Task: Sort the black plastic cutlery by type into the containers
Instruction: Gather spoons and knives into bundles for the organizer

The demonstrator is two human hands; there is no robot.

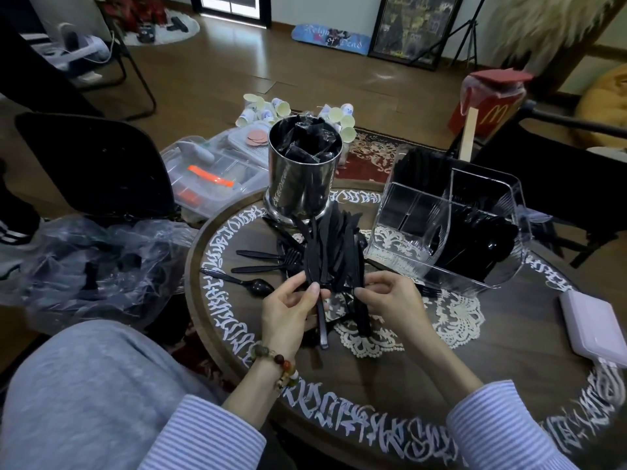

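Head view, steel canister [300,184] holding black packets, clear organizer [451,228] holding black cutlery, both hands' fingers [314,290] gripping knives [334,252].

Round table [509,351] in front of me, seen from above. At its middle my left hand [291,310] and right hand [390,300] hold a bundle of knives [334,252] between them, tips fanning away toward the far edge. Left of the bundle, loose forks and spoons [258,266] lie on the tabletop. Behind the bundle, at the far rim, stands a metal canister [300,184] with wrapped packets in it. Right of the canister sits a clear divided container [451,232]; its right compartments hold cutlery. A flat box [593,323] lies at the table's right edge. Off the table, left: a plastic bag [95,266], with a chair [95,164] behind it. Paper cups [271,110] lie on the floor beyond the canister.
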